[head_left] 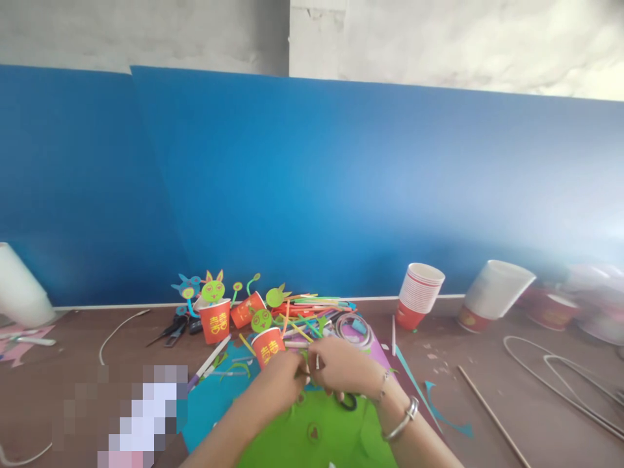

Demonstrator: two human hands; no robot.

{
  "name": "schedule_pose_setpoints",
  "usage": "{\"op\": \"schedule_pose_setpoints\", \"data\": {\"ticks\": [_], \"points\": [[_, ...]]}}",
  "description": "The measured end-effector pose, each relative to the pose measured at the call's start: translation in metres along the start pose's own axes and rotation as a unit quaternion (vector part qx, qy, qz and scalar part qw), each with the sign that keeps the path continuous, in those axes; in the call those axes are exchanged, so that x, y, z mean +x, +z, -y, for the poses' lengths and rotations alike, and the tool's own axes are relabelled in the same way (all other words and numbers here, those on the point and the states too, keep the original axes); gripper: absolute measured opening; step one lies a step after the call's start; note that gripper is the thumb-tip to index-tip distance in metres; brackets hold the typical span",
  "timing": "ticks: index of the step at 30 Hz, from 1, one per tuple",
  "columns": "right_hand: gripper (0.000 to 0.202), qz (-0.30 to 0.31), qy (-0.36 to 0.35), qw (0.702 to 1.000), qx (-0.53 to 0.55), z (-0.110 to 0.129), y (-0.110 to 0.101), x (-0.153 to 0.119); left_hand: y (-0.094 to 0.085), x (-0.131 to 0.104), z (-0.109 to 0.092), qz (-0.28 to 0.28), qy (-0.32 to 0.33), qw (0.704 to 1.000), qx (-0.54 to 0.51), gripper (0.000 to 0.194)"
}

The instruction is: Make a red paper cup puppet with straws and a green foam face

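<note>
My left hand [288, 377] and my right hand [331, 364] meet over a green paper sheet [292, 435], fingers pinched close together. What they hold is too small to make out. Just behind my left hand stands a red paper cup [268, 346] with a green cut-out face [262, 320] above its rim. Another red cup [216, 322] with a green cat face [213, 290] is at the back left, and a tilted red cup [247, 310] is beside it. A black scissor handle [348, 402] shows below my right hand.
Coloured straws [312, 312] pile up behind my hands, beside a roll of tape [355, 330]. Stacked cups [420, 294] and a tilted stack [494, 296] stand to the right. A wooden stick [492, 416] and a cable [556, 370] lie at the right. Blue paper [205, 400] lies left.
</note>
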State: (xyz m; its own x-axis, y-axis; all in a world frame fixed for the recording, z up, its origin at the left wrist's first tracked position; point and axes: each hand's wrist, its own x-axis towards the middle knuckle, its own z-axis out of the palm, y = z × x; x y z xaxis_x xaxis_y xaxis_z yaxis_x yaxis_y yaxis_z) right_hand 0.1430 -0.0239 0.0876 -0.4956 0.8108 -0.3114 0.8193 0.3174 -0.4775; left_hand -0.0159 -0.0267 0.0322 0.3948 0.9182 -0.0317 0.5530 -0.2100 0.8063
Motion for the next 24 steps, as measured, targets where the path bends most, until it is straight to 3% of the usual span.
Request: {"op": "schedule_pose_setpoints", "data": {"ticks": [3,5,7,12,19,24], "points": [[0.029,-0.050,0.029,0.998,0.021,-0.017,-0.009,0.004,-0.001,0.003,0.000,-0.012,-0.007,0.999,0.039,0.022],[0.030,-0.141,0.112,0.981,-0.067,-0.035,-0.017,0.007,-0.002,0.004,-0.001,-0.023,0.002,0.999,0.039,0.025],[0.034,-0.182,0.169,0.962,-0.113,-0.055,-0.023,0.008,-0.003,0.005,-0.004,-0.025,0.014,0.999,0.017,0.026],[0.027,-0.160,0.216,0.948,-0.171,-0.083,-0.023,0.010,-0.004,0.005,-0.009,-0.061,0.018,0.998,-0.022,0.023],[0.031,-0.143,0.186,0.952,-0.197,-0.073,-0.020,0.009,0.000,0.010,0.001,-0.095,0.028,0.992,-0.083,0.019],[0.025,-0.150,0.192,0.952,-0.186,-0.078,-0.019,0.012,0.000,0.011,0.004,-0.109,0.024,0.988,-0.109,0.021]]}}
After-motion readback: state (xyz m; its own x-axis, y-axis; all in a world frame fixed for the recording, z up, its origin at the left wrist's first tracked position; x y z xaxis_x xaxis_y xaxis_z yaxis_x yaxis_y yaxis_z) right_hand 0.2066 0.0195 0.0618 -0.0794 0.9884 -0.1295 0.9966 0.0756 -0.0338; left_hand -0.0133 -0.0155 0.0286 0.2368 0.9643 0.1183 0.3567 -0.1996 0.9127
